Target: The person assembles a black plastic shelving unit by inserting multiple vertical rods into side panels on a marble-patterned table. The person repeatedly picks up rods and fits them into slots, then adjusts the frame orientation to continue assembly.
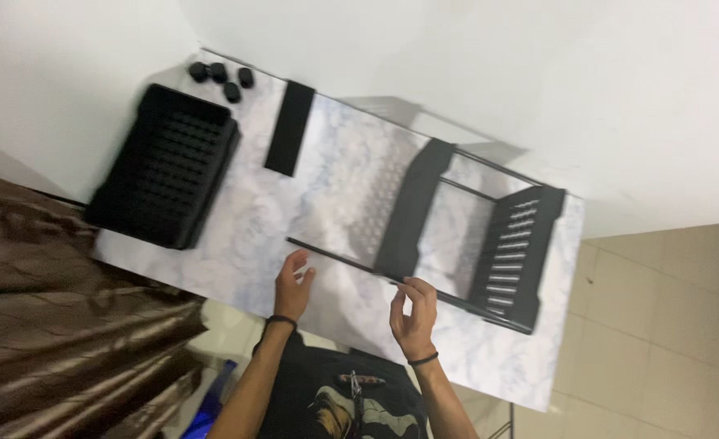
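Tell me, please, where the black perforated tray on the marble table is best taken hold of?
Probably by the two long side walls of the black perforated tray, one of the hands on each, coming from above. It lies flat and open side up on the marble table, its raised rim clear all round.

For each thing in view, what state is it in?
Black rack frame: partly assembled, lying on the marble-patterned table.
Left hand: open, at the frame's front rod.
Right hand: fingers curled at the same rod.
Black tray: lying unattached.
Flat black strip: loose.
Four black caps: loose, clustered.
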